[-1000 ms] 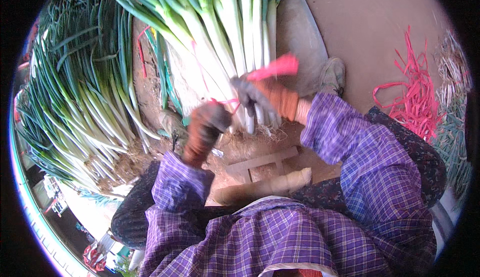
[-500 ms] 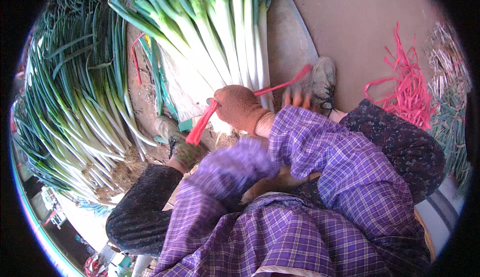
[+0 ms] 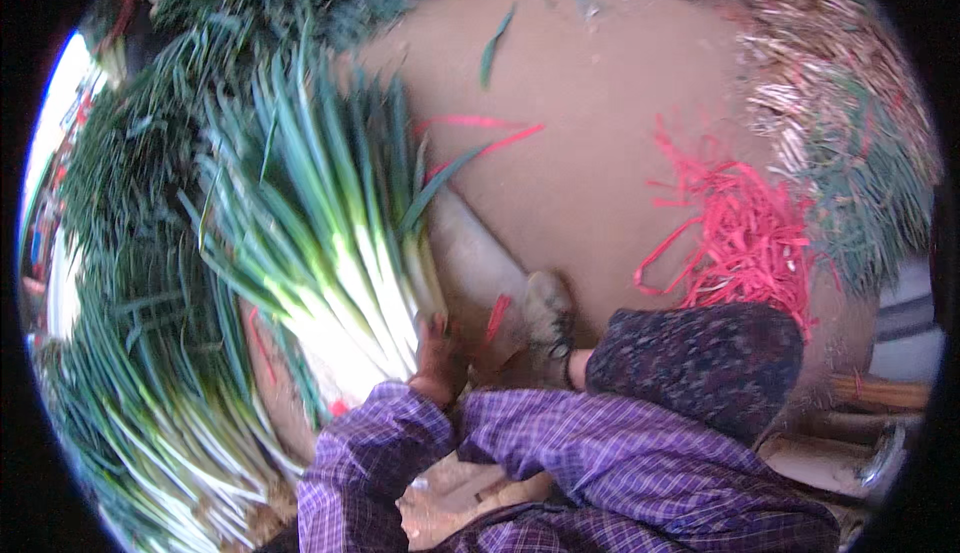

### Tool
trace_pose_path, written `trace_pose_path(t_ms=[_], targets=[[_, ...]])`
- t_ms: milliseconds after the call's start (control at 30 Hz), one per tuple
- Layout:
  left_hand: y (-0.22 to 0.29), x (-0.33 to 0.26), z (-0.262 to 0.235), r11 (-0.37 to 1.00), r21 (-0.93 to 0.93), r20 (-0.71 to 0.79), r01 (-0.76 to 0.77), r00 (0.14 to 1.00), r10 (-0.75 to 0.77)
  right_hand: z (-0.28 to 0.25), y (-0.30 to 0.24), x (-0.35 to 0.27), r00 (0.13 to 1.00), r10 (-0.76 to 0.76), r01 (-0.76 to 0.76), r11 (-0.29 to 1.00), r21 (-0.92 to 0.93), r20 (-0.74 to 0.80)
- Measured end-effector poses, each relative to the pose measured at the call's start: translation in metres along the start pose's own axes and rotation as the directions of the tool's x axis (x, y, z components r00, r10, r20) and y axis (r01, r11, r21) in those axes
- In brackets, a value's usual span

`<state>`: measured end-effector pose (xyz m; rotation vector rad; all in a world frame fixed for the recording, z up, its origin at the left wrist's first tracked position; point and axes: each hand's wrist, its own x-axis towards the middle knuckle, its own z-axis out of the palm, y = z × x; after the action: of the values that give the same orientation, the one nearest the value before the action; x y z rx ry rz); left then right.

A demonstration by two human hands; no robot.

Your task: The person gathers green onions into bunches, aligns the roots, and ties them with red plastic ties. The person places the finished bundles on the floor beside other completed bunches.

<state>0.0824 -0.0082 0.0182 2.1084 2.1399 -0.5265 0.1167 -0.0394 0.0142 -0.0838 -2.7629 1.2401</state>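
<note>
- On the grey sheet (image 3: 480, 243), left of its exposed right edge: bunch of long green onions (image 3: 345, 238), leaves fanned toward the top, white stems toward the wearer; the root end is hidden behind the left sleeve (image 3: 375, 443).
- At the bunch's lower right side: left hand (image 3: 440, 358), fingers close together against the white stems; whether they grip cannot be told.
- Behind the left sleeve, where the right sleeve (image 3: 630, 448) ends: right hand, concealed; the opening of its fingers and any hold cannot be told.
- Between left hand and shoe (image 3: 548, 315): short pink strip (image 3: 497, 317).
- Beyond the sheet's upper end, on the floor (image 3: 600, 153): red ribbon (image 3: 500, 140).
- Toward the floor's right edge: tangle of pink ribbon (image 3: 745, 238), near dry pale stalks (image 3: 795, 83).
- Left of the bunch: more green onions (image 3: 190, 443), side by side.
</note>
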Motion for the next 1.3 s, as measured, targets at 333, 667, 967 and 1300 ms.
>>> trace_pose_path(t_ms=[333, 667, 967, 1300], targets=[[-0.098, -0.062, 0.011, -0.604, -0.797, 0.348, -0.006, 0.813, -0.467, -0.008, 0.017, -0.014, 0.940, -0.265, 0.248, 0.963, -0.103, -0.214], [-0.049, -0.134, 0.085, -0.743, -0.430, 0.367, -0.513, 0.652, -0.663, -0.024, 0.020, -0.003, 0.787, 0.616, -0.397, 0.447, 0.802, 0.046], [-0.013, -0.157, 0.061, -0.714, -0.688, 0.596, -0.131, 0.460, -0.659, -0.035, -0.002, 0.004, 0.951, 0.295, -0.298, 0.954, -0.025, -0.092], [-0.014, -0.168, 0.074, -0.874, -0.478, 0.704, -0.085, 0.559, -0.439, -0.031, -0.003, 0.006, 0.987, 0.113, -0.069, 0.941, -0.331, 0.117]])
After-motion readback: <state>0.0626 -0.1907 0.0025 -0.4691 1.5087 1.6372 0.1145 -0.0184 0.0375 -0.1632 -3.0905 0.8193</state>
